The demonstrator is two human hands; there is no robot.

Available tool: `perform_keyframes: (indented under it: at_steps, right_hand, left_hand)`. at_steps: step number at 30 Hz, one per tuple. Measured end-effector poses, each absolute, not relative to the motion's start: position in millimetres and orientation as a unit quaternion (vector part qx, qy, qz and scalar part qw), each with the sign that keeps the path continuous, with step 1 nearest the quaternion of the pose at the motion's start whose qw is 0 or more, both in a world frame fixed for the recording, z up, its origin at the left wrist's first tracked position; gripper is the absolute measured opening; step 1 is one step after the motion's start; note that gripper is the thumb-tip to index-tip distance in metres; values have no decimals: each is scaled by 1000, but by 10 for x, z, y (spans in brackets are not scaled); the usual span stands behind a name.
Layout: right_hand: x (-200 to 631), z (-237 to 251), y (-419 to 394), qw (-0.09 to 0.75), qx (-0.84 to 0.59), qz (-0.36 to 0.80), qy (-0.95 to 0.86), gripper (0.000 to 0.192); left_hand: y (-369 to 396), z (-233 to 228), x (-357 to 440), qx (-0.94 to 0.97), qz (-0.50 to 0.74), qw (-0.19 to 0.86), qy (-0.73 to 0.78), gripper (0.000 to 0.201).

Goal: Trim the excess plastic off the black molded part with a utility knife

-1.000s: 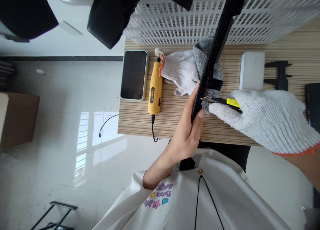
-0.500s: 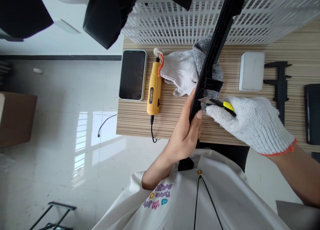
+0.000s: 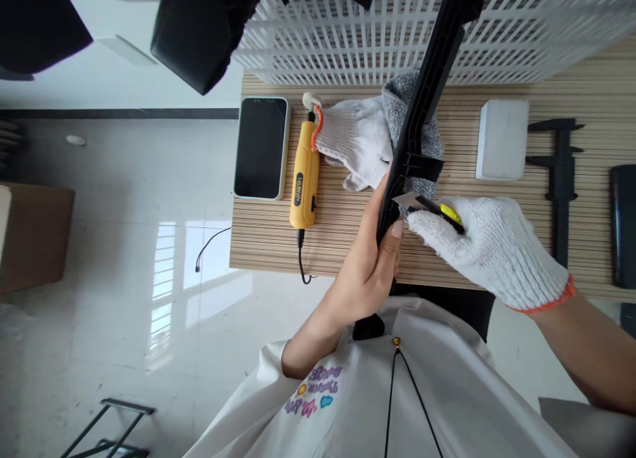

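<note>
My bare left hand (image 3: 370, 259) is wrapped round the lower part of a long black plastic part (image 3: 417, 113), its thumb lying on the near side. The part slants up and away past the top of the view, and a short tab juts from its right side. In a white knit glove with an orange cuff, my right hand (image 3: 497, 246) grips a utility knife (image 3: 437, 213) with a yellow slider. The knife's blade points left, its tip at the edge of the black part just above my left thumb. Behind the part lie white and grey knit gloves (image 3: 362, 136).
On the striped wooden table (image 3: 268, 239) are a phone (image 3: 262, 150), a yellow rotary tool (image 3: 304, 176) with its cord, a white block (image 3: 503, 140), a black caliper (image 3: 561, 179) and a dark case (image 3: 623, 226). A white slatted basket (image 3: 348, 40) stands along the back. Dark pieces (image 3: 203, 34) overhang the upper left.
My right hand has shifted slightly left and turned a little with the utility knife. The blade stays at the black part's edge. My left hand holds the part in almost the same place.
</note>
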State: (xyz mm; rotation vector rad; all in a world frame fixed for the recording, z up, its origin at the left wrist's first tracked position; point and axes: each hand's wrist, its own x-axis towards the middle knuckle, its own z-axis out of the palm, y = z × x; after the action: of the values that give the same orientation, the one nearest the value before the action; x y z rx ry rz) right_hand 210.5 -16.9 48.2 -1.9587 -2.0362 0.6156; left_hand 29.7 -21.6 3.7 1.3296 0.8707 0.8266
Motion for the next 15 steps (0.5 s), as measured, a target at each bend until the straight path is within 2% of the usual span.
perform_keyframes:
  at_steps: [8, 11, 15]
  right_hand:
    - [2145, 419, -183, 157, -648, 273, -693, 57]
    - [2163, 413, -147, 156, -621, 355, -681, 54]
    - [2169, 462, -79, 145, -624, 441, -629, 59]
  left_hand:
    - [-228, 28, 309, 573, 375, 620, 382, 61]
    - [-231, 31, 314, 558, 380, 632, 380, 60]
    - [-220, 41, 315, 560, 382, 632, 376, 60]
